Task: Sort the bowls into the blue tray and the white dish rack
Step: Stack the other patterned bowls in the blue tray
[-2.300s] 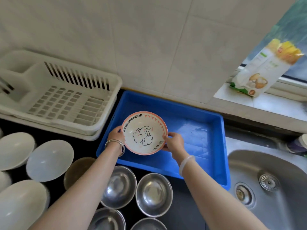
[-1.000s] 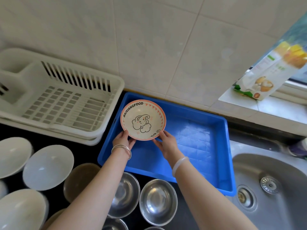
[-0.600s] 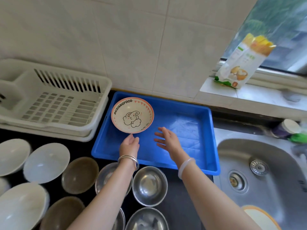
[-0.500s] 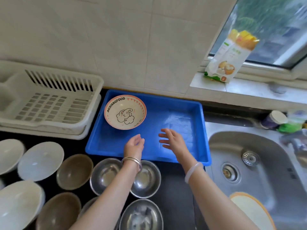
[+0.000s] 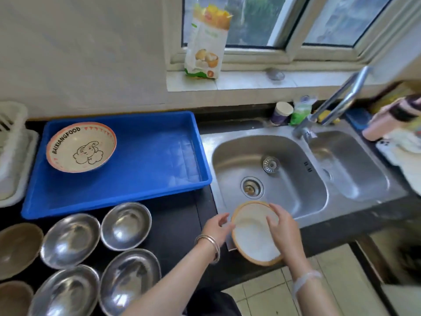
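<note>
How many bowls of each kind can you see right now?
Metal bowls: 4
Brown bowls: 2
Orange-rimmed bowls: 2
Total: 8

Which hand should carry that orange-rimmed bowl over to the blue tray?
Probably the left hand: it holds the orange-rimmed bowl on the side facing the blue tray. The right hand grips the far side.
</note>
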`<move>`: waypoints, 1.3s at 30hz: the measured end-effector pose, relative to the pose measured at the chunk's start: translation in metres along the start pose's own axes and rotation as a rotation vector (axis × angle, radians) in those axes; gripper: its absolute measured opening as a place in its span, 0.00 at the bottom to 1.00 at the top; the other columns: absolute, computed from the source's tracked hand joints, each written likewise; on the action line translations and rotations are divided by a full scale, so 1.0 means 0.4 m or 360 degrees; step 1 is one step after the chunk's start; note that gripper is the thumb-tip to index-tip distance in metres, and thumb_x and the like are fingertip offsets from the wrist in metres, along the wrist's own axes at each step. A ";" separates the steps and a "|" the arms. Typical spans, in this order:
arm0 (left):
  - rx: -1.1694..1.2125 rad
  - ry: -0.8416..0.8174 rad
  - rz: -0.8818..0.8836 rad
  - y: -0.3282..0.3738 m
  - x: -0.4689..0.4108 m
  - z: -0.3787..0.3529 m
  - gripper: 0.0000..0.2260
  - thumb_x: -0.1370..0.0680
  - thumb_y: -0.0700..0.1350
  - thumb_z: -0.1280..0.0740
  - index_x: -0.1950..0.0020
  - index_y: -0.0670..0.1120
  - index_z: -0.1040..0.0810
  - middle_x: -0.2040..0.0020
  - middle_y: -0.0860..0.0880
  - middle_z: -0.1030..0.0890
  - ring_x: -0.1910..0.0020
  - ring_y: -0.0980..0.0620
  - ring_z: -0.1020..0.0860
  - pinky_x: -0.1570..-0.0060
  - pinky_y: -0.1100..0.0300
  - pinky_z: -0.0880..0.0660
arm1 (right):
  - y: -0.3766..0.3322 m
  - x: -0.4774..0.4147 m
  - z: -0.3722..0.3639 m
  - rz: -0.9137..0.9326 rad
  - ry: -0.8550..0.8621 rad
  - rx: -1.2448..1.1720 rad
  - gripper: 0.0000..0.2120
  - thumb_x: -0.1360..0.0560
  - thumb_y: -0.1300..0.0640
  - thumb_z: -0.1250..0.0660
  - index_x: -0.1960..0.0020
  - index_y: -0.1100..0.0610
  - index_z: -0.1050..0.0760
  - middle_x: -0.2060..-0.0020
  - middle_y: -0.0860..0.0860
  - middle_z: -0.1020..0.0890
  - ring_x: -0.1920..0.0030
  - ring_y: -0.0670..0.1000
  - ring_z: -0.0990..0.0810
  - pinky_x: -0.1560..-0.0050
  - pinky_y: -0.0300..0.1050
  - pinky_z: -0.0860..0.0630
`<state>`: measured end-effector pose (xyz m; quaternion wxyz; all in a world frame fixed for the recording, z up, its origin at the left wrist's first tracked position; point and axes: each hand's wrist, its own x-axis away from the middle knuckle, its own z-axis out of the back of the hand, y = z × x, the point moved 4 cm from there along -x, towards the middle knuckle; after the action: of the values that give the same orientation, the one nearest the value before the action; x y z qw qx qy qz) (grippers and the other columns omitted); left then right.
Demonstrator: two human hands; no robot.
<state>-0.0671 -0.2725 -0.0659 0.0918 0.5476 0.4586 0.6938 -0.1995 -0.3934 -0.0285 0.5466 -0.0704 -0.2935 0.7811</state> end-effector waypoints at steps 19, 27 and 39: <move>0.0492 0.0121 0.0116 0.043 0.023 0.126 0.17 0.24 0.39 0.36 0.36 0.49 0.30 0.43 0.44 0.23 0.50 0.43 0.20 0.71 0.58 0.21 | -0.039 -0.018 0.007 -0.0110 0.0081 -0.0468 0.11 0.27 0.55 0.31 0.46 0.56 0.19 0.60 0.45 0.19 0.55 0.47 0.20 0.56 0.40 0.26; 0.0851 0.0511 -0.0181 0.116 0.101 0.411 0.03 0.23 0.40 0.36 0.51 0.43 0.27 0.56 0.44 0.22 0.62 0.47 0.21 0.69 0.60 0.19 | -0.368 -0.083 -0.112 0.0171 -0.0154 -0.0747 0.07 0.29 0.56 0.31 0.54 0.53 0.16 0.71 0.37 0.18 0.67 0.40 0.19 0.68 0.43 0.18; 0.1177 0.1201 -0.0406 0.150 0.086 0.840 0.05 0.22 0.38 0.38 0.47 0.41 0.26 0.49 0.42 0.24 0.57 0.47 0.22 0.70 0.60 0.22 | -0.877 -0.139 -0.389 0.0445 -0.0584 -0.0678 0.11 0.27 0.60 0.35 0.66 0.50 0.21 0.67 0.50 0.17 0.64 0.51 0.18 0.63 0.48 0.16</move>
<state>0.2259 -0.1047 -0.0052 -0.1945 0.1961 0.7361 0.6179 0.1743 -0.3030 0.0203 0.3447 -0.0808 -0.5318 0.7693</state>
